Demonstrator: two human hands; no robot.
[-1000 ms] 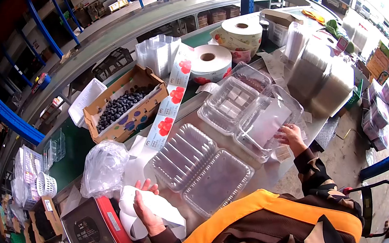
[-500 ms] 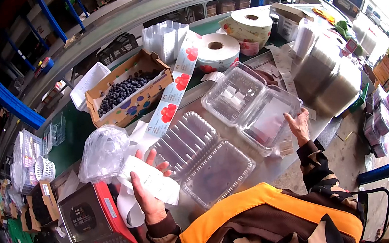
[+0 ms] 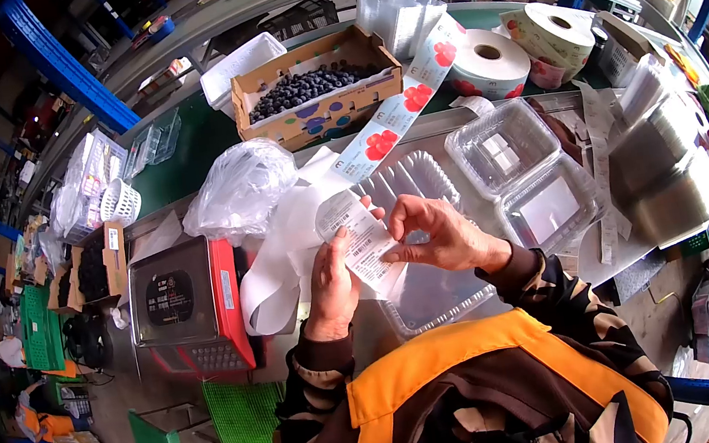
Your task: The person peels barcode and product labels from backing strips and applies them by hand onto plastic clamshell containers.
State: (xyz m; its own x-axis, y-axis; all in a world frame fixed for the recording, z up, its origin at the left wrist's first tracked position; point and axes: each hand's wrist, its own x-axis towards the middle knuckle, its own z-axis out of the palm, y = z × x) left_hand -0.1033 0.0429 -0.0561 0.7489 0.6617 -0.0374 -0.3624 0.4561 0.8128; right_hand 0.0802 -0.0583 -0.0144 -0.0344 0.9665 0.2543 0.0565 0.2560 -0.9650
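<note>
My left hand [image 3: 332, 286] grips a strip of white printed labels [image 3: 364, 240] with barcode-like lines. Thumb and forefinger of my right hand [image 3: 442, 234] are pinched at the strip's right edge; whether a single label is between them I cannot make out. Beneath both hands lies an open clear plastic clamshell box [image 3: 437, 296], partly covered by them. Right of it, a second open clamshell [image 3: 502, 142] has white paper in its lower half. To the left, a loose white paper band [image 3: 274, 292] curls down beside the red weighing scale [image 3: 228, 298].
A cardboard box of blueberries [image 3: 309, 92] stands at the back, near rolls of printed labels [image 3: 489, 67]. A crumpled plastic bag [image 3: 241, 187] sits on the left. Stacked clear containers [image 3: 664, 169] line the right side.
My right hand has left the right-hand clamshell and come over to the label strip in my left hand. The strip is now raised and turned print side up. The view has shifted left.
</note>
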